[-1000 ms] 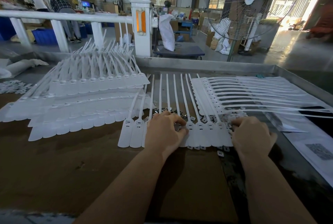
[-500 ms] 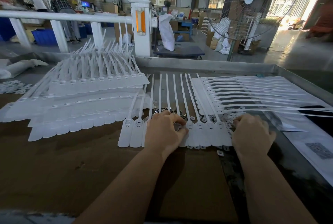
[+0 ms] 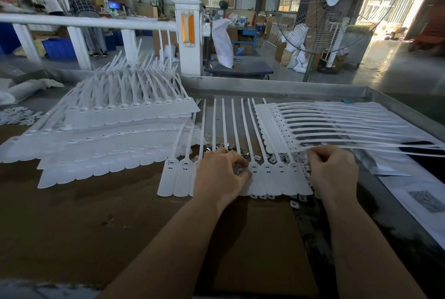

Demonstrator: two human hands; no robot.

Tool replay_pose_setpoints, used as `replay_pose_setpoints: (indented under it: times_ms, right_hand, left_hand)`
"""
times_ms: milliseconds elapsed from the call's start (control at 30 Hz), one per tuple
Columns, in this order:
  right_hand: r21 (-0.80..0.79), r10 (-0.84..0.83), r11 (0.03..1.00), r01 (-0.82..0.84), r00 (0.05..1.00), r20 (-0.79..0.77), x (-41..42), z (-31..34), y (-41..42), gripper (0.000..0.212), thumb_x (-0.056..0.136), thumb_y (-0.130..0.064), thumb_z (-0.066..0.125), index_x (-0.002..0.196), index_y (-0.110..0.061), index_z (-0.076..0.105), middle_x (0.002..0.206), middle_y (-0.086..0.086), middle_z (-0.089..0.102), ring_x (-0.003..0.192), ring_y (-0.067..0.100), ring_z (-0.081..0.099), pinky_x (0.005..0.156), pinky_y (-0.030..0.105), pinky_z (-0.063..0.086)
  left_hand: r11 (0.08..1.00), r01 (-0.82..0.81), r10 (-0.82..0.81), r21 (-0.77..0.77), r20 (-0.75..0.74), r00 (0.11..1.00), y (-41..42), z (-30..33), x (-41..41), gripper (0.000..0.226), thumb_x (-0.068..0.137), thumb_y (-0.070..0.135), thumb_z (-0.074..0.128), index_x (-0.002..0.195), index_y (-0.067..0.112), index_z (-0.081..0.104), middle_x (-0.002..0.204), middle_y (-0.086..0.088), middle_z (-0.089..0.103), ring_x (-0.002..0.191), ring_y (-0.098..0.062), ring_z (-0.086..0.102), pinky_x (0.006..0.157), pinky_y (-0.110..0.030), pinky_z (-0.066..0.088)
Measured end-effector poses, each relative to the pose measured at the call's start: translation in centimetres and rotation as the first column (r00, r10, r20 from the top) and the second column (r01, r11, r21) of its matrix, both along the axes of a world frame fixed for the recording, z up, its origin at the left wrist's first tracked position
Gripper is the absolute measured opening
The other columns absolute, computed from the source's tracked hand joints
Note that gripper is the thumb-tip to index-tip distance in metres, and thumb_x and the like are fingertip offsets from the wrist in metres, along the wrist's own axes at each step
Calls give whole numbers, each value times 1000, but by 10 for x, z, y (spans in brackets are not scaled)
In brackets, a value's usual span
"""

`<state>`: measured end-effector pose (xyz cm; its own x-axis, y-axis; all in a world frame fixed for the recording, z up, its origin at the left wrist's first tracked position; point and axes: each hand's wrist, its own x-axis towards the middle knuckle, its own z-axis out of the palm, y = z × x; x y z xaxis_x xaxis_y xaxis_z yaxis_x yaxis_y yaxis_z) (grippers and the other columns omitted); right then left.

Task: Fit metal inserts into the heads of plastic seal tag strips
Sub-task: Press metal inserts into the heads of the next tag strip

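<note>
While we work along the joined row: our hands sit at the heads of the seal tag strips (image 3: 269, 178) laid flat on the brown worktop (image 3: 96, 214), tails pointing away from us.
Left hand: our left hand (image 3: 220, 176) has thumb and forefinger pinched together over a head near the middle of the row; we judge a metal insert sits between them, though it is too small to make out.
Right hand: our right hand (image 3: 333, 172) is curled at the right end of the row, beside the loose metal inserts (image 3: 277, 160); we cannot tell whether its fingers hold one.
Done so far: we cannot tell which heads in this row are already filled; the slots look alike from here.
Finished or waiting: we cannot say which; the stacked strips (image 3: 108, 135) lie to the left, and another batch (image 3: 325, 125) lies to the right with tails running rightward.
Left to do: by our estimate, much remains.
Containers: the metal-walled tray (image 3: 289, 88) bounds the far side; strips, inserts and papers (image 3: 423, 197) lie within it.
Strays: a few small pieces (image 3: 294, 203) rest just below the row.
</note>
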<state>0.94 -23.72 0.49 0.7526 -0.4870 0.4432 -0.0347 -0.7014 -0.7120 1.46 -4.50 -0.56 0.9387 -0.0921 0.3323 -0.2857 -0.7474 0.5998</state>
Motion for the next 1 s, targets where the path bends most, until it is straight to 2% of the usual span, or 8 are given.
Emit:
replay_pose_setpoints:
  times_ms: [167,267,333,433,533,733,1000]
  right_hand:
    - [89,36,995,-35,999,-12,-2,2,0,16,84,-9,65,99,-9,69,95,6,68,87,17,61,85,32,49]
    - [85,66,994,-63,997,-35,-2,3,0,8,83,-9,67,87,-13,71,83,1,67,81,15,61,82,32,50]
    - [79,102,992,-96,992,-68,-2,3,0,7,84,-10,66,86,-13,71,81,-1,65,82,17,61,82,34,50]
    - [75,138,989,-129,983,-118,0,3,1,9,86,-12,63,89,-10,71,84,1,64,83,18,59,78,34,48]
    - [6,132,991,-133,977,-168,2,1,1,14,88,-14,60,94,-9,71,89,2,62,80,14,53,73,27,38]
    - [-63,120,989,-136,969,-214,2,-1,0,16,91,-16,57,98,-9,69,111,10,57,94,18,50,80,26,36]
    - [-15,136,990,-141,973,-185,4,-2,3,16,91,-15,57,98,-8,70,101,8,64,86,15,52,75,27,37]
  left_hand:
    - [1000,4,-4,-5,-6,1000,0,1,0,21,82,38,67,101,29,68,107,10,57,109,-13,44,98,-34,35]
    - [1000,3,-3,-3,-10,1000,-2,1,1,21,82,39,66,101,29,68,109,9,57,110,-13,43,98,-33,34]
    - [1000,2,-2,-1,-11,1000,-2,1,1,21,82,39,66,101,30,68,109,9,57,110,-13,43,97,-32,34]
    - [1000,3,-3,-4,-13,1000,-2,1,1,21,82,39,66,101,29,68,108,10,56,110,-13,43,98,-33,35]
    - [1000,2,-2,-4,-14,1000,-2,2,1,22,82,39,67,102,29,68,109,9,56,110,-13,43,98,-34,35]
    - [1000,3,-3,0,-13,1000,-2,2,0,22,82,39,67,102,29,68,108,9,56,110,-13,44,99,-35,36]
    - [1000,2,-2,2,-13,1000,-2,1,0,22,82,39,67,102,29,68,108,10,56,109,-13,44,100,-36,36]
